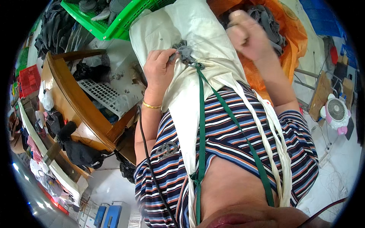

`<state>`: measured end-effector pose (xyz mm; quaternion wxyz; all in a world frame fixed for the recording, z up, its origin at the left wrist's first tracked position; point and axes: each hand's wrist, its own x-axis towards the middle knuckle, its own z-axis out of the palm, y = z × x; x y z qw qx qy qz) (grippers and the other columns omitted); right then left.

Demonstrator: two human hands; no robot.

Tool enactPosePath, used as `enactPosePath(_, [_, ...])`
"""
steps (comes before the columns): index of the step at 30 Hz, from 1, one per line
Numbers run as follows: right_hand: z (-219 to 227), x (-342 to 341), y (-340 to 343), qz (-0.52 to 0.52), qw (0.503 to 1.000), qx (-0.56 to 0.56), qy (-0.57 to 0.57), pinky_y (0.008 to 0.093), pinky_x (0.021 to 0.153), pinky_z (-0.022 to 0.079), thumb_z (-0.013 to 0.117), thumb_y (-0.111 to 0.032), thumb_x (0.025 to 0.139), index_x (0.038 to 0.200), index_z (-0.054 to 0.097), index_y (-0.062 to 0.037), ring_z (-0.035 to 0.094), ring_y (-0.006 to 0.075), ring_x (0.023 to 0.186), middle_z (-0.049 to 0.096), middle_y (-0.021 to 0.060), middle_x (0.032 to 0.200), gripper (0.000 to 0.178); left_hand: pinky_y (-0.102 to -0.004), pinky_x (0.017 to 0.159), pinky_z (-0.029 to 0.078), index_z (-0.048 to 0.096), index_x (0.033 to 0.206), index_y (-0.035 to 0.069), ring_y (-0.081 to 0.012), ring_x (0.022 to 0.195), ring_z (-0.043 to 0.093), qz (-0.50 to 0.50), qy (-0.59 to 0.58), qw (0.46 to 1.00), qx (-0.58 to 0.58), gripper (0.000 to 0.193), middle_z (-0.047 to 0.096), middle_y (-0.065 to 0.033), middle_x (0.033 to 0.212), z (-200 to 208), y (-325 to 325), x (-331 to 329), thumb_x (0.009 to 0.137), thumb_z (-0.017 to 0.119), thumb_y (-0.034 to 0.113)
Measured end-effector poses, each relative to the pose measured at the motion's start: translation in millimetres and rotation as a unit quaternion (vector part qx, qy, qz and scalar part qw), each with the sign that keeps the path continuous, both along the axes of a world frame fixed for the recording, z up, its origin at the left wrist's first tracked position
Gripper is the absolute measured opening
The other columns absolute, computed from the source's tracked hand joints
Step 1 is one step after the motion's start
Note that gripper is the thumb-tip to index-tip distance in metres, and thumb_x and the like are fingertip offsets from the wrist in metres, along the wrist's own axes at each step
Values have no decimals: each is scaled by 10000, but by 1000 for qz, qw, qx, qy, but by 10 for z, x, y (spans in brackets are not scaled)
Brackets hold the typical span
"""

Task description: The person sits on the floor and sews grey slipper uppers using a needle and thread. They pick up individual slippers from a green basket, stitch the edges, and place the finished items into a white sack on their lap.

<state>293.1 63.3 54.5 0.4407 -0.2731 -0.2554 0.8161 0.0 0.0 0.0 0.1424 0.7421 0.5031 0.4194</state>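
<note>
My left hand (159,67), a gold bracelet at its wrist, pinches a small piece of dark grey knitted fabric (185,53) over my lap. Just beside that fabric, a small dark metal piece (198,65) hangs at the end of a green cord (201,102) looped round my neck. Raised to the right, my right hand (249,36) is blurred by motion, its fingers curled together. A faint thin line, perhaps thread, runs from the fabric toward it. What the right fingers hold cannot be made out. A cream apron (213,38) covers my lap.
A green plastic basket (108,32) of grey pieces stands ahead on the left. An orange bag (294,34) with dark grey fabric (266,22) lies ahead on the right. Left are a wooden table (72,108) and white crate (102,95); right, a small fan (336,110).
</note>
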Motion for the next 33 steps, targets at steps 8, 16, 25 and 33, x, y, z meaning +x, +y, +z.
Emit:
enactPosePath(8, [270, 1260, 283, -339, 923, 98, 154, 399, 767, 542, 560, -116, 968, 958, 534, -87, 452, 124, 561, 458, 2, 624, 40, -336, 630, 486, 696, 922, 50, -249, 715, 601, 14, 29, 999, -26, 175, 633, -95, 794, -30, 199, -9, 761, 757, 19])
enactPosePath(16, [-173, -213, 22, -47, 808, 398, -432, 291, 757, 508, 663, -117, 910, 1098, 592, -36, 598, 166, 770, 604, 59, 878, 216, -245, 637, 461, 691, 927, 10, -96, 706, 571, -70, -175, 951, -244, 136, 624, -30, 787, 52, 497, 149, 853, 743, 112])
enactPosePath(25, [-566, -525, 202, -22, 866, 273, -419, 235, 626, 435, 634, -143, 932, 914, 669, -4, 537, 58, 691, 626, 21, 801, 144, -350, 785, 518, 684, 1023, 31, -256, 883, 654, 41, -7, 997, 62, 235, 689, -130, 984, 409, 1786, -322, 843, 743, 170])
enactPosePath(33, [-789, -718, 59, -97, 817, 324, -467, 257, 608, 445, 660, -113, 902, 893, 665, -6, 554, 115, 661, 609, 63, 759, 108, -466, 824, 509, 697, 941, -88, -382, 940, 674, 198, 166, 922, -289, 674, 696, -260, 982, -51, 3001, -1492, 714, 761, 543])
